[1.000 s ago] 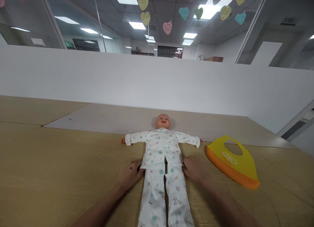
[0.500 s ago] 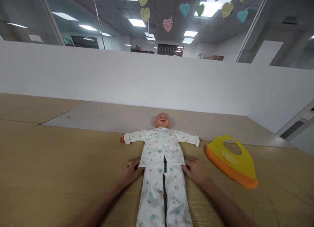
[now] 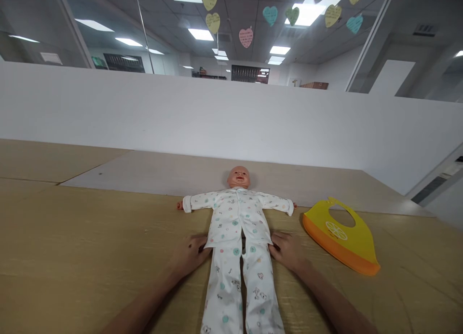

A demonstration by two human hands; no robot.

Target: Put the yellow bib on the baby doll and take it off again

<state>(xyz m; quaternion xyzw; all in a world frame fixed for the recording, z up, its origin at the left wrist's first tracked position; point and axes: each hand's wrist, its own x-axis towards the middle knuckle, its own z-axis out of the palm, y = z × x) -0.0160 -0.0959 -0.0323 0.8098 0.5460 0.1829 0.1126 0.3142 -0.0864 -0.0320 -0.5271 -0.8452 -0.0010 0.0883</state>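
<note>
A baby doll [image 3: 239,178] lies on its back on the table, arms stretched out sideways, head toward the wall. It wears a white patterned pajama top [image 3: 231,216] and matching pajama pants [image 3: 226,286]. My left hand [image 3: 193,252] pinches the top's lower corner at the doll's hip, on the left side. On the other side, my right hand [image 3: 285,249] has its fingers closed on the opposite lower corner of the top. The fingertips of both hands are partly hidden by the cloth. Below the top's front opening, a small dark gap shows between the pants legs.
A yellow bib [image 3: 349,233] with an orange catch pocket lies on the wooden table [image 3: 108,257], right of the doll. Behind the table rises a white partition [image 3: 181,117] with glass above it. Heart-shaped paper notes [image 3: 246,37] are stuck to the glass.
Almost nothing differs. The view has shifted very slightly, and both hands stay at the lower corners of the pajama top.
</note>
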